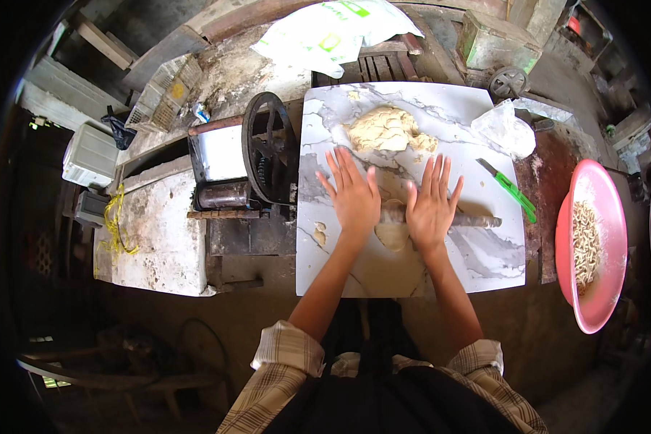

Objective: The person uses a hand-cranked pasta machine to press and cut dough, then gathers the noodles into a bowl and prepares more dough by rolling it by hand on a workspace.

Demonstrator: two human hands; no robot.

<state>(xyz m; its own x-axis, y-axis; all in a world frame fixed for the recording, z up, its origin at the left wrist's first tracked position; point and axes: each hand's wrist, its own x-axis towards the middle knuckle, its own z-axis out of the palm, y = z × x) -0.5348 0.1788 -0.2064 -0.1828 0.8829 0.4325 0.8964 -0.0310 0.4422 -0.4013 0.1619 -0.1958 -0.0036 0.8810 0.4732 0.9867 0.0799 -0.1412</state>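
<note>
Both my palms press down on a rolling pin [477, 221] that lies crosswise on a white marbled board. My left hand [356, 195] lies flat with fingers pointing away from me, over the pin's left part. On its right part rests my right hand [432, 206], fingers stretched out and slightly apart. Between the hands, a flattened piece of dough [393, 235] shows under the pin. Beyond my fingertips sits a large lump of pale dough [383, 129], with small bits around it. A green-handled knife [515, 192] lies to the right of my right hand.
The marbled board [484, 267] fills the middle. Left of it stands a hand-cranked machine with a large dark wheel [269, 148]. At the right is a pink basin [611, 239] holding small pale pieces. A clear plastic bag [506, 129] and a white sack [325, 36] lie farther back.
</note>
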